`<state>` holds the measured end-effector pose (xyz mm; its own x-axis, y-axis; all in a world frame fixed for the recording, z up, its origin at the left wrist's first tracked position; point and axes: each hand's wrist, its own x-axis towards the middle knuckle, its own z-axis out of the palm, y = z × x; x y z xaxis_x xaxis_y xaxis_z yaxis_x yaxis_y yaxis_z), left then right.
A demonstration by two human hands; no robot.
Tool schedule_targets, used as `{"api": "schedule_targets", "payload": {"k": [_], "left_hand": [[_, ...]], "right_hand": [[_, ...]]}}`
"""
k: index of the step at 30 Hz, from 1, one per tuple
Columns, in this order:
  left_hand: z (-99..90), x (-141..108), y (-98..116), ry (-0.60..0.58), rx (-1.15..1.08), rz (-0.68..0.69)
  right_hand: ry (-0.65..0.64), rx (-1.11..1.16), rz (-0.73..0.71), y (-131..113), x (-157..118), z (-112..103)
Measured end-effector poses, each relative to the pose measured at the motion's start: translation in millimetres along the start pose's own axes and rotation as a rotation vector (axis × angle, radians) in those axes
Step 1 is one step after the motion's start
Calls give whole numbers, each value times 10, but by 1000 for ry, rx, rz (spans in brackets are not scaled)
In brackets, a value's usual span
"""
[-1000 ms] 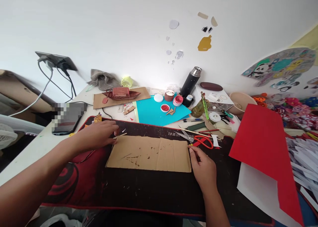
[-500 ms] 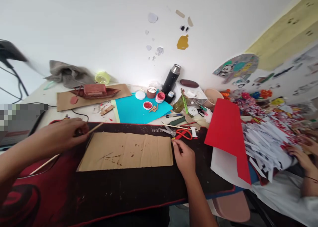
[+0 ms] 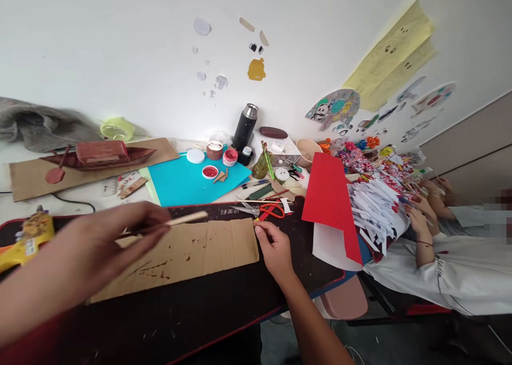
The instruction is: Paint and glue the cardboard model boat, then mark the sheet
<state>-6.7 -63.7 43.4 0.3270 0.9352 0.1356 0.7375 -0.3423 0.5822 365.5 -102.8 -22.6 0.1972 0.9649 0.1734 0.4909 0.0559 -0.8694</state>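
My left hand (image 3: 116,237), slightly smeared by motion, pinches a thin wooden stick (image 3: 192,217) above the left part of a flat cardboard piece (image 3: 224,253). The stick points to the right. Brown marks dot the cardboard, whose left end is partly hidden by my left hand and forearm. At its right end, my right hand (image 3: 276,248) has thumb and forefinger pinched together by the upper corner; a small yellowish bit shows at the fingertips, too small to name. Just beyond lie orange-handled scissors (image 3: 272,211). A yellow glue gun (image 3: 34,237) rests left of my left hand.
Behind the dark mat (image 3: 200,317) are a red model boat (image 3: 104,154), a blue sheet (image 3: 176,181) with open paint pots (image 3: 230,157), and a black thermos (image 3: 245,128). To the right stand a folded red sheet (image 3: 326,189) and white paper strips (image 3: 372,205); other people's hands (image 3: 420,216) work there.
The view has swung to the right, so more of the neighbouring people shows. My left hand has moved right with the stick, over the cardboard. My right hand stays at the cardboard's corner.
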Motion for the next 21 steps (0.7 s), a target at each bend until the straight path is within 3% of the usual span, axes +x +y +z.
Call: {"api": "schedule_targets", "payload": {"k": [3,6,10,15,19,21], "left_hand": [[346,256,515,-109,-88,205],[659,456,709,-177,-96,305],[943,591,727,-178,-60,306],[1096,644,763,-192,-52,260],[1120,563,687,-35,-26,331],[1144,436,566,-48,19,381]], "right_hand": [[-140,230,95,-161,-61,34],[-262,433,163,-274,-74,88],[-250,556,217,-292,-21,136],[-190,610,281,-189,83,133],[-9,697,320,-84,288,-8],[91,720,323,-10,427,-135]]}}
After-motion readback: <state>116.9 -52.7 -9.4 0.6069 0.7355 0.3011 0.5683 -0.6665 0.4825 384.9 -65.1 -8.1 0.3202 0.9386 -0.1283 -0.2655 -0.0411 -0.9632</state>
